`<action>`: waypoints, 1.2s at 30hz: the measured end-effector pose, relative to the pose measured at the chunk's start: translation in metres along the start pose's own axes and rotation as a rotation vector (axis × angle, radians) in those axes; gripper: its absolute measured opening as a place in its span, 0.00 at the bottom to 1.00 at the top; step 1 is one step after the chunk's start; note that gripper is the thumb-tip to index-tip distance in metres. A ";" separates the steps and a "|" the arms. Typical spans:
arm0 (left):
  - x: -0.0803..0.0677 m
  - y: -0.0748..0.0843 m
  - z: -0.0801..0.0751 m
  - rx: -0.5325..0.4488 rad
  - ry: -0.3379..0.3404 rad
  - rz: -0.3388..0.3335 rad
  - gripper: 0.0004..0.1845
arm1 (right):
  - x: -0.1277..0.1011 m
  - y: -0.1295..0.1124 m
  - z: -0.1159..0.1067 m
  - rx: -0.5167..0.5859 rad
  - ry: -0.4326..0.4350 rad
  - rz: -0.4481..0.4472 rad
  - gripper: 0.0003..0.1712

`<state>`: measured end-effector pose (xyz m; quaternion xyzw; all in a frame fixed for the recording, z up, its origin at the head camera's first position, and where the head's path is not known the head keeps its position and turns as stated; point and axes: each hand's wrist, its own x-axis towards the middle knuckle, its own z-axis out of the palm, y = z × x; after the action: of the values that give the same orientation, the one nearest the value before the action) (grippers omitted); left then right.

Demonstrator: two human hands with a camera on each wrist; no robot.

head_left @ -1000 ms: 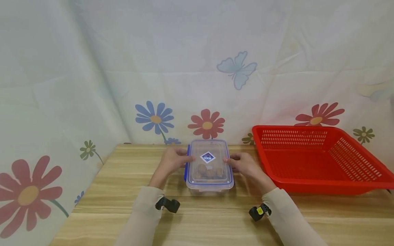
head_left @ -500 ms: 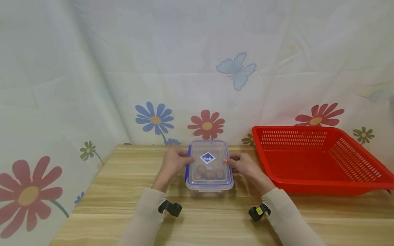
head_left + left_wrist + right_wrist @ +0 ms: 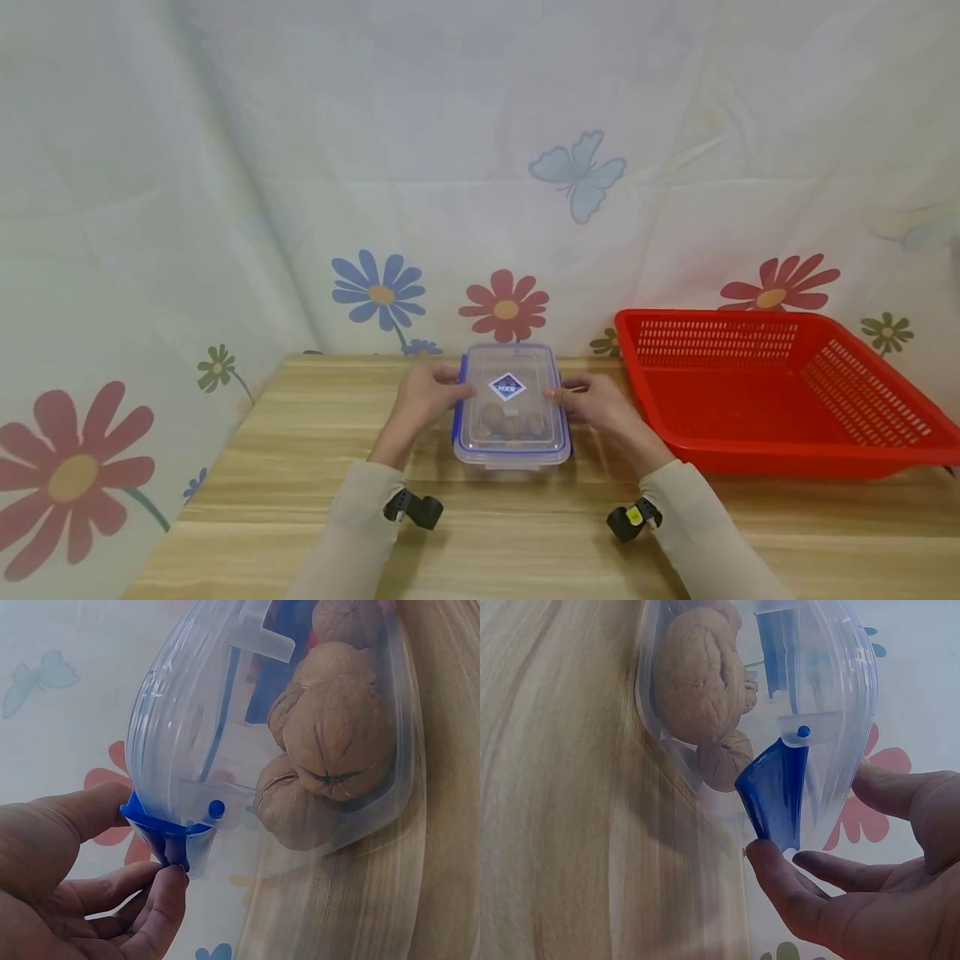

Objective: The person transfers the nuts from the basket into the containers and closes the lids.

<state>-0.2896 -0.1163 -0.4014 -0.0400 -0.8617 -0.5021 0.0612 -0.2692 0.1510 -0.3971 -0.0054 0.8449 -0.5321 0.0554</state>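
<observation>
A clear plastic container (image 3: 512, 412) with a blue-rimmed lid stands on the wooden table (image 3: 300, 467), several walnuts (image 3: 330, 727) inside it. My left hand (image 3: 447, 389) holds its left side, thumb on the lid and fingers curled under the blue left latch (image 3: 166, 834). My right hand (image 3: 570, 393) holds the right side. There a fingertip (image 3: 769, 859) touches the lower edge of the blue right latch (image 3: 776, 787), which flares outward, and the thumb rests by the lid.
A red perforated basket (image 3: 862, 454) with nothing in it sits right of the container, close to my right hand. A flowered cloth (image 3: 480, 167) forms the back and left walls. Bare wood lies in front of the container.
Almost nothing: my left forearm has shifted slightly to the right, and both hands stay on the container's sides.
</observation>
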 end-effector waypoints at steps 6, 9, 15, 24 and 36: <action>0.001 -0.001 0.000 -0.007 -0.007 -0.025 0.19 | 0.000 0.001 -0.002 -0.040 0.033 0.041 0.38; 0.001 0.000 0.000 -0.004 -0.007 -0.036 0.20 | -0.002 -0.002 -0.002 -0.057 0.044 0.057 0.40; 0.001 -0.001 0.000 -0.013 -0.008 -0.034 0.19 | -0.005 -0.001 -0.002 -0.080 0.021 0.076 0.41; 0.001 -0.001 -0.001 -0.025 -0.012 -0.034 0.19 | -0.005 0.000 -0.001 -0.034 -0.004 0.060 0.37; 0.000 0.000 -0.002 -0.033 -0.020 -0.040 0.19 | -0.008 0.001 0.003 -0.039 0.105 -0.024 0.38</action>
<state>-0.2895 -0.1177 -0.4006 -0.0287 -0.8544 -0.5171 0.0421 -0.2608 0.1488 -0.3985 0.0116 0.8566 -0.5157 0.0045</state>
